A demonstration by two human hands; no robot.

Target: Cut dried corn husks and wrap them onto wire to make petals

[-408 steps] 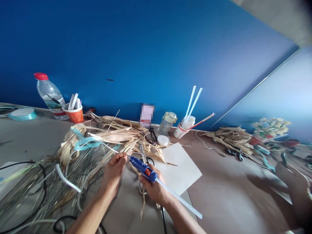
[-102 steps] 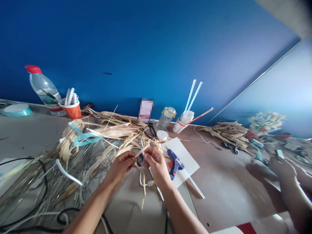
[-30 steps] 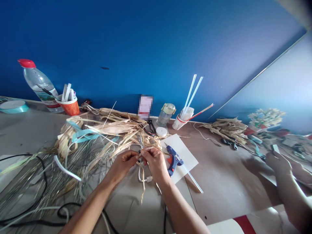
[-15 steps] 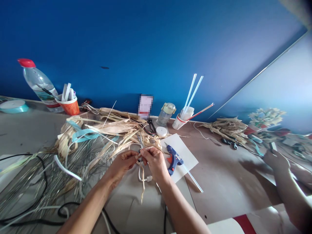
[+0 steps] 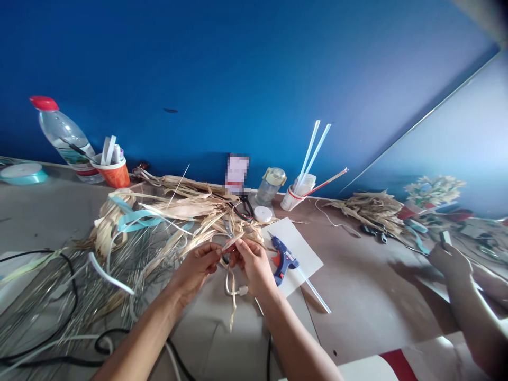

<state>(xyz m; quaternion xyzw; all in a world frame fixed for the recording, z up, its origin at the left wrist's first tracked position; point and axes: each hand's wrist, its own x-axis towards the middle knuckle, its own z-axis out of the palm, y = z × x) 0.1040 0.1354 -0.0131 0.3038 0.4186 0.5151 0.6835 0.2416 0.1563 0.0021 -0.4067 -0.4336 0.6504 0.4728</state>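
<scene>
Our left hand [image 5: 198, 264] and right hand [image 5: 254, 265] pinch a pale strip [image 5: 232, 243]; swinging toward three o'clock, we could knock the glue gun [image 5: 284, 259].

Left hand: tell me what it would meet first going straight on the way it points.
Apart from the pale strip between the hands, the left hand would most likely meet the right hand first; the depth between them is hard to judge.
</scene>
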